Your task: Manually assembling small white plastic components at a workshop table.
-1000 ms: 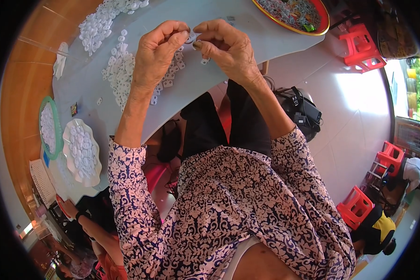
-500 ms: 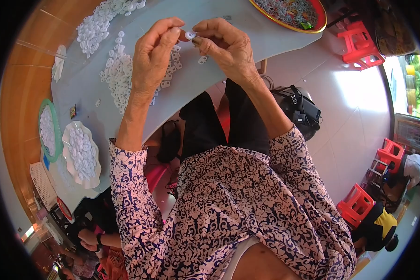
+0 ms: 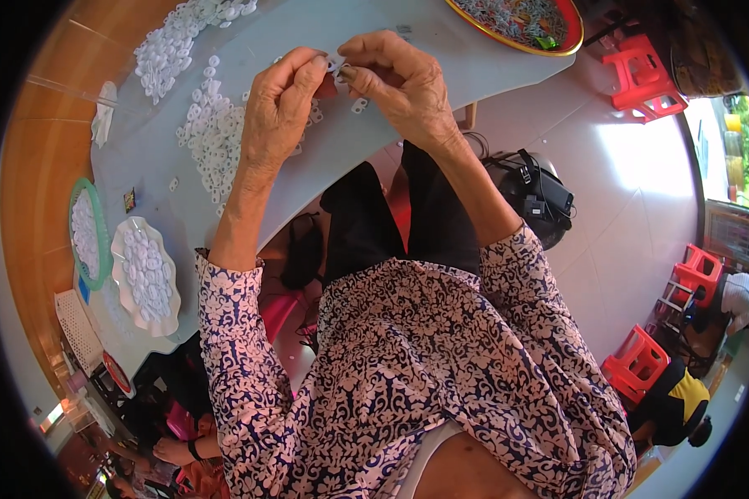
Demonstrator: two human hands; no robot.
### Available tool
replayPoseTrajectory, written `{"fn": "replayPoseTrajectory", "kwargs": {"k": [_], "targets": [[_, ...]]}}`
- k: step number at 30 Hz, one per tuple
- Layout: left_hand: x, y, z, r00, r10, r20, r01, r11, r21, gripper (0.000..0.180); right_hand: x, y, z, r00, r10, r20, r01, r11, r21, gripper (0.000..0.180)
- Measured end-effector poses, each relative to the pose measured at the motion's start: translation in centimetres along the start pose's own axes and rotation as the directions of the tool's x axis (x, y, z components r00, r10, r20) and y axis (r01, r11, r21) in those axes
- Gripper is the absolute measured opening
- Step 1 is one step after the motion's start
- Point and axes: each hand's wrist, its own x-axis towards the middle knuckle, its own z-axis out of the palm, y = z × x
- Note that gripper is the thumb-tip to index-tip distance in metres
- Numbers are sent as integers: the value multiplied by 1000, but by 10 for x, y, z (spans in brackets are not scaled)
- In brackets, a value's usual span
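Observation:
Above the pale table (image 3: 341, 154), both my hands meet fingertip to fingertip around a small white plastic piece (image 3: 335, 68). My left hand (image 3: 283, 100) pinches one side of it between thumb and forefinger. From the other side, my right hand (image 3: 404, 87) grips it with thumb and fingers. The fingertips partly cover the piece, so its exact shape is hard to make out. A heap of similar small white pieces (image 3: 210, 137) lies beneath and left of my left hand, partly hidden by it. One or two loose ones (image 3: 359, 106) rest below my right hand.
Another white heap (image 3: 165, 58) lies farther back. At far right, a red tray with a yellow rim (image 3: 549, 53) holds many small metallic-looking bits. A scalloped white dish (image 3: 168, 323) and a green basket (image 3: 104, 241) hold white pieces at left. Red stools (image 3: 641, 79) stand on the floor.
My left hand has tilted slightly and shifted down a little, and the white piece has turned between my fingertips. At lower left, another person's hand has moved.

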Motion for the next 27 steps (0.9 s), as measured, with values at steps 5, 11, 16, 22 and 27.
{"fn": "replayPoseTrajectory", "kwargs": {"k": [5, 11, 16, 22, 27], "targets": [[0, 6, -1, 999, -25, 28, 24, 1000, 19, 28, -2, -7, 0, 1000, 27, -14, -27, 999, -45, 22], [0, 0, -1, 994, 80, 76, -89, 989, 116, 23, -1, -2, 1, 1000, 4, -21, -5, 998, -61, 22], [-2, -1, 4, 992, 110, 61, -117, 985, 124, 22, -1, -2, 0, 999, -18, -38, 14, 995, -102, 21], [-2, 10, 5, 998, 53, 45, -58, 993, 100, 27, 1, -3, 0, 999, 10, -35, -12, 999, -52, 21], [-2, 4, 4, 999, 20, -26, -19, 1000, 14, 31, -1, -3, 1, 1000, 24, 8, -24, 999, -41, 30]]}}
